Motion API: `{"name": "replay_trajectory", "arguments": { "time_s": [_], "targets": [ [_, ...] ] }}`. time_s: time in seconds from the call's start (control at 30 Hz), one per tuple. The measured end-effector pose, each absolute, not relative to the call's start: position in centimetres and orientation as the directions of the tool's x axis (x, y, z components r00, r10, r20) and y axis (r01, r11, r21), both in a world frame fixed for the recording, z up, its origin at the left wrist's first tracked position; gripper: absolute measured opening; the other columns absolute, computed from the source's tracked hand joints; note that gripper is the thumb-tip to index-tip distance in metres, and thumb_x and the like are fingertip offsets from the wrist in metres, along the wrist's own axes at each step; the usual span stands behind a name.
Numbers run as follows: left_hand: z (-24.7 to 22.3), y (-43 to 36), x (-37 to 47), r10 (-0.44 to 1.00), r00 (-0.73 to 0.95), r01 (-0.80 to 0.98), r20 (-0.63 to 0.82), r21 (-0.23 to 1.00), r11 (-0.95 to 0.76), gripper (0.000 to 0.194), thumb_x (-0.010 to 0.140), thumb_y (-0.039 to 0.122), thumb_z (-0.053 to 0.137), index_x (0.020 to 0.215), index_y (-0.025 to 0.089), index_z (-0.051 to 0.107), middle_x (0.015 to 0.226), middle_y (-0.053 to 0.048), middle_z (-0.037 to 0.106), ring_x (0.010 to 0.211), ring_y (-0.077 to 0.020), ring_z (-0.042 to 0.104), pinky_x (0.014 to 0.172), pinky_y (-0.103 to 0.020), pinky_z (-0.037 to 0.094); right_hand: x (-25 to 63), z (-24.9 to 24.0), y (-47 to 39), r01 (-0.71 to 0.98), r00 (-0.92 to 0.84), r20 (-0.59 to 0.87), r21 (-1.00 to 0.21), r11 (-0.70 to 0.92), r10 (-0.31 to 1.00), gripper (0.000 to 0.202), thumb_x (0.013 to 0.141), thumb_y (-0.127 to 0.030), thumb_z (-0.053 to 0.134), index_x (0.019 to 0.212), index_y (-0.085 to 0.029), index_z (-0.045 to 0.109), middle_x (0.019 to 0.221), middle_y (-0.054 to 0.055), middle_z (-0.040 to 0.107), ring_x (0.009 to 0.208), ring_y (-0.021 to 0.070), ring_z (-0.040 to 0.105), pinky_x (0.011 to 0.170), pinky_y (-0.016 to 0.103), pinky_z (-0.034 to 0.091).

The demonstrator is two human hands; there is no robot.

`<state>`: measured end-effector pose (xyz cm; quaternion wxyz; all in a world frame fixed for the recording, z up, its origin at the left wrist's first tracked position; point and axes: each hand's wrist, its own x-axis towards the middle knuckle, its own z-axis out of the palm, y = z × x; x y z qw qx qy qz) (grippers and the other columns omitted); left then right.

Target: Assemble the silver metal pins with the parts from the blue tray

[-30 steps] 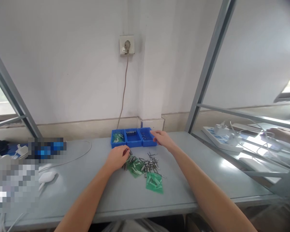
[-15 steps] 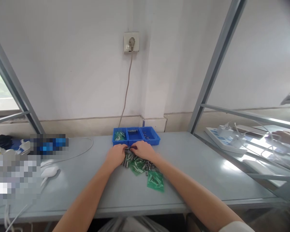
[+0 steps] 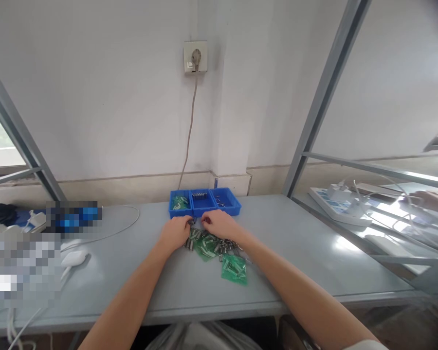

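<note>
Three blue bins stand side by side at the back of the desk. Green bags with pale pieces lie in the left bin point(image 3: 180, 212), a row of small metal parts in the middle bin point(image 3: 201, 212), a few thin pieces in the right bin point(image 3: 232, 211). My left hand point(image 3: 176, 232) is closed at the left edge of a pile of metal parts point(image 3: 224, 247), its fingertips pinching a small dark piece. Above the pile, my right hand point(image 3: 219, 225) has curled fingers; anything in them is too small to tell. A green bag point(image 3: 234, 269) lies in front.
A white adapter with a cable point(image 3: 75, 258) lies on the desk point(image 3: 314, 253) at left. On the right, beyond the metal frame point(image 3: 323, 102), are a power strip point(image 3: 336, 206) and another person's hand point(image 3: 428, 200).
My right hand has moved slightly right, away from my left hand, and a gap now shows between them. The view has shifted a little.
</note>
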<state>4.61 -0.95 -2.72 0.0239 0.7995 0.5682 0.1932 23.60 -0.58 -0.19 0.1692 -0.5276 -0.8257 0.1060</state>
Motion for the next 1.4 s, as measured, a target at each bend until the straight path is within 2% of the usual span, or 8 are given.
{"name": "replay_trajectory", "arguments": {
  "time_s": [0.17,0.3,0.57,0.87,1.03,1.17,1.3,1.4],
  "targets": [
    [-1.6,-1.6,5.2,0.882,0.32,0.844,0.345,0.319,-0.431,0.032,0.094,0.034,0.041,0.111,0.025,0.066,0.097,-0.005,0.071,0.085,-0.0211,0.064,0.069,-0.028,0.044,24.0,0.4,-0.6,0.68,-0.408,0.363,-0.491,0.544,0.838,0.03,0.085,-0.021,0.047,0.101,-0.022,0.072,0.102,0.004,0.071,0.092,0.0179,0.063,0.083,0.027,0.044],
    [-1.1,-2.0,5.5,0.827,0.394,0.766,0.4,0.354,-0.536,0.029,0.093,0.038,0.044,0.104,0.023,0.066,0.079,-0.002,0.068,0.07,-0.0167,0.059,0.06,-0.025,0.037,23.6,0.4,-0.8,0.574,-0.361,0.432,-0.596,0.562,0.827,0.027,0.087,-0.025,0.049,0.102,-0.02,0.071,0.101,0.005,0.071,0.085,0.0166,0.062,0.078,0.027,0.047],
    [-1.2,-1.7,5.3,0.827,0.343,0.767,0.445,0.376,-0.52,0.024,0.09,0.036,0.049,0.087,0.02,0.067,0.069,-0.001,0.063,0.062,-0.0143,0.053,0.056,-0.024,0.033,23.2,-0.4,-0.7,0.44,-0.346,0.4,-0.729,0.524,0.848,0.034,0.081,-0.03,0.059,0.112,-0.019,0.066,0.097,0.005,0.071,0.074,0.0151,0.061,0.072,0.028,0.049],
    [-1.5,-1.6,5.3,0.83,0.306,0.773,0.466,0.388,-0.503,0.022,0.088,0.038,0.053,0.081,0.02,0.063,0.064,0.002,0.059,0.06,-0.0135,0.053,0.056,-0.024,0.032,23.3,-0.7,-0.1,0.348,-0.35,0.364,-0.805,0.481,0.863,0.03,0.077,-0.033,0.063,0.102,-0.018,0.072,0.096,0.005,0.073,0.081,0.0193,0.063,0.077,0.033,0.05],
    [-1.5,-1.5,5.2,0.826,0.284,0.776,0.488,0.389,-0.496,0.02,0.087,0.038,0.054,0.081,0.021,0.063,0.063,0.002,0.058,0.061,-0.0135,0.053,0.057,-0.024,0.033,23.3,-0.7,-0.3,0.368,-0.333,0.367,-0.798,0.478,0.869,0.03,0.077,-0.036,0.065,0.1,-0.018,0.072,0.09,0.005,0.072,0.076,0.0183,0.062,0.072,0.031,0.049],
    [-1.1,-1.6,4.8,0.83,0.241,0.761,0.504,0.432,-0.483,0.027,0.087,0.045,0.054,0.095,0.022,0.065,0.065,0.002,0.06,0.064,-0.0147,0.054,0.058,-0.024,0.035,24.1,0.3,0.5,0.428,-0.32,0.401,-0.747,0.508,0.859,0.028,0.077,-0.038,0.065,0.094,-0.018,0.073,0.086,0.005,0.072,0.076,0.0186,0.062,0.07,0.03,0.049],
    [-0.9,-1.7,4.6,0.818,0.205,0.752,0.537,0.449,-0.483,0.029,0.091,0.045,0.047,0.093,0.022,0.065,0.065,0.001,0.061,0.064,-0.0149,0.055,0.06,-0.025,0.037,25.6,1.4,3.8,0.647,-0.261,0.419,-0.593,0.479,0.87,0.023,0.078,-0.033,0.064,0.093,-0.019,0.073,0.091,0.005,0.073,0.084,0.0189,0.064,0.079,0.029,0.048],
    [-1.0,-1.8,4.8,0.81,0.232,0.747,0.539,0.434,-0.503,0.03,0.092,0.042,0.045,0.088,0.021,0.065,0.066,0.0,0.063,0.064,-0.015,0.055,0.06,-0.025,0.038,26.1,1.8,6.7,0.828,-0.247,0.322,-0.419,0.372,0.914,0.025,0.079,-0.027,0.061,0.101,-0.02,0.073,0.1,0.005,0.072,0.095,0.0194,0.062,0.085,0.027,0.046]
  ]
}}
